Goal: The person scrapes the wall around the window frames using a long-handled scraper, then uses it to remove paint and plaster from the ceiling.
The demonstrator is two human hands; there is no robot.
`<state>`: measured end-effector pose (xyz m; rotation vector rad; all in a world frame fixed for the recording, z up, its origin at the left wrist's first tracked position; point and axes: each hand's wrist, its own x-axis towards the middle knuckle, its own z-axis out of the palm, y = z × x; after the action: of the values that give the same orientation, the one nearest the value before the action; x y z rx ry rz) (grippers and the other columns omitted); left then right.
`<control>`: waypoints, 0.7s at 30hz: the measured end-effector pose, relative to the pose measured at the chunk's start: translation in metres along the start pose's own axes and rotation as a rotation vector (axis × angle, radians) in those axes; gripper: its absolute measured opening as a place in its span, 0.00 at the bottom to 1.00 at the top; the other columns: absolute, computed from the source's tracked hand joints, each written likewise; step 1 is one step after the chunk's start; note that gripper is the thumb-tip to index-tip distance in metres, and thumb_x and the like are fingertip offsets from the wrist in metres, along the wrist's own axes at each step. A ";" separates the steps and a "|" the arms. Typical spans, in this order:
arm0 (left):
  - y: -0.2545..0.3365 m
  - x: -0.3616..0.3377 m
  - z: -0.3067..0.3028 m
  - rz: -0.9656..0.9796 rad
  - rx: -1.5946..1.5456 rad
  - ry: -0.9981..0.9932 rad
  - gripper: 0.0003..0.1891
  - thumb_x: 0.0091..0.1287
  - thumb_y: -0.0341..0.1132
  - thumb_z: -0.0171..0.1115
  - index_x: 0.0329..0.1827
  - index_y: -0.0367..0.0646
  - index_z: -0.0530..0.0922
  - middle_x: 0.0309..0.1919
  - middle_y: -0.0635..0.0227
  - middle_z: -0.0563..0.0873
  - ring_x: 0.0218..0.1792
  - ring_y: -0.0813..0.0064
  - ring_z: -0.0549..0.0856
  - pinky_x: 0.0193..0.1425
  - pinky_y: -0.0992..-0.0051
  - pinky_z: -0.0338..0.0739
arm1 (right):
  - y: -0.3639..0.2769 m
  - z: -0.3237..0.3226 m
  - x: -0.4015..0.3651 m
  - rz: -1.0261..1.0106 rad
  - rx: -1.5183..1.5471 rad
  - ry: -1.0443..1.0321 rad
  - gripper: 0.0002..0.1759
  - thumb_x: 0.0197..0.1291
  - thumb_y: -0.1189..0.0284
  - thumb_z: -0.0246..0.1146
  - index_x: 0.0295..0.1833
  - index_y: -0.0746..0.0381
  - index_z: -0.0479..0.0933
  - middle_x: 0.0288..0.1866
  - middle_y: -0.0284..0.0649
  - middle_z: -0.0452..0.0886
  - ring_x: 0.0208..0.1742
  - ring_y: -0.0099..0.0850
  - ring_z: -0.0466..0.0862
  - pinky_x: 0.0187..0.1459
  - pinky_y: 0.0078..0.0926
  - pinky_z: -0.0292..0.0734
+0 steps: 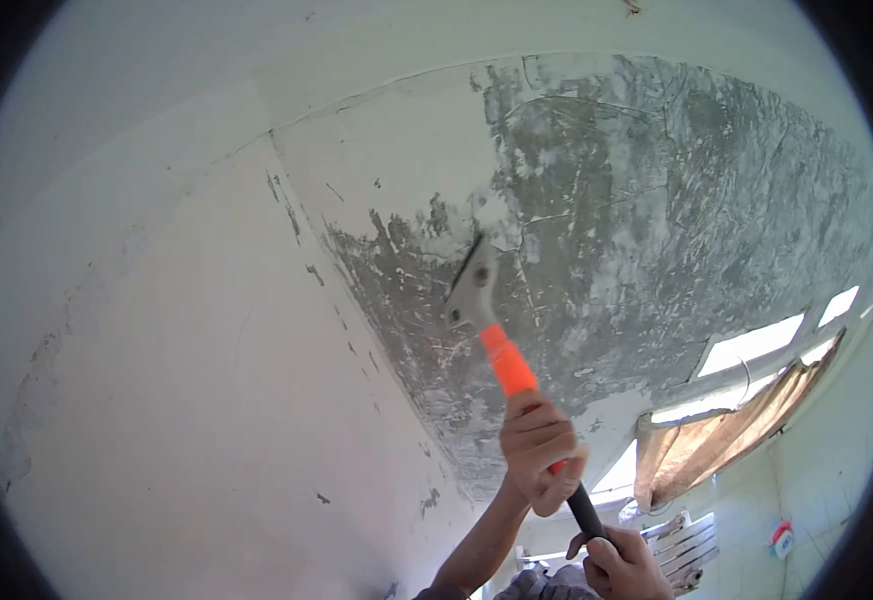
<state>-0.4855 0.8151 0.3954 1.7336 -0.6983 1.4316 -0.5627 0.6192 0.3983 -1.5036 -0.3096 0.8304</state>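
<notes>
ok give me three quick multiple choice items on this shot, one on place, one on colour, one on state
1. Where does the scraper press?
A. the ceiling
B. a window
C. the floor
2. What colour is the upper part of the handle?
A. blue
B. orange
C. green
3. How is the scraper held?
A. both hands gripping it
B. one hand only
C. lying loose
Answers: 1 A, it meets the scraped grey ceiling patch. 2 B, orange shows above the left hand. 3 A, the right hand clasps the black end below.
</notes>
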 end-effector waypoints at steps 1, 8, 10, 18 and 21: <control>0.003 0.009 0.006 0.027 -0.022 -0.045 0.08 0.41 0.38 0.57 0.14 0.45 0.71 0.13 0.69 0.73 0.17 0.68 0.71 0.40 0.68 0.67 | 0.003 -0.004 -0.003 -0.040 0.083 0.004 0.20 0.73 0.57 0.50 0.43 0.64 0.75 0.12 0.25 0.63 0.11 0.14 0.60 0.13 0.15 0.51; 0.007 0.040 0.045 0.066 -0.086 -0.179 0.07 0.36 0.35 0.59 0.16 0.45 0.70 0.12 0.73 0.70 0.17 0.69 0.69 0.37 0.68 0.66 | 0.001 -0.023 -0.014 -0.067 0.301 0.059 0.24 0.73 0.54 0.48 0.44 0.67 0.73 0.10 0.26 0.61 0.07 0.15 0.55 0.10 0.16 0.45; 0.007 0.038 0.047 0.068 -0.088 -0.175 0.07 0.36 0.35 0.59 0.16 0.46 0.69 0.12 0.73 0.69 0.17 0.69 0.69 0.36 0.68 0.66 | -0.002 -0.027 -0.012 -0.056 0.335 0.048 0.24 0.73 0.54 0.48 0.44 0.67 0.73 0.10 0.26 0.61 0.07 0.14 0.55 0.10 0.16 0.44; -0.001 0.025 0.044 0.058 -0.069 -0.138 0.07 0.35 0.32 0.58 0.14 0.48 0.67 0.11 0.75 0.67 0.16 0.72 0.69 0.35 0.70 0.65 | 0.007 -0.034 -0.003 -0.063 0.305 -0.029 0.26 0.71 0.51 0.50 0.42 0.68 0.73 0.11 0.26 0.62 0.08 0.14 0.55 0.11 0.16 0.45; -0.004 0.067 0.047 0.141 -0.053 -0.180 0.08 0.34 0.32 0.58 0.13 0.49 0.66 0.11 0.76 0.66 0.15 0.73 0.68 0.34 0.71 0.64 | -0.012 -0.038 0.011 -0.111 0.319 -0.017 0.27 0.71 0.51 0.50 0.41 0.68 0.73 0.11 0.25 0.62 0.08 0.14 0.55 0.11 0.16 0.45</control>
<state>-0.4417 0.7824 0.4560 1.8173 -0.9638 1.3472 -0.5266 0.5992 0.4033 -1.1721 -0.2568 0.7647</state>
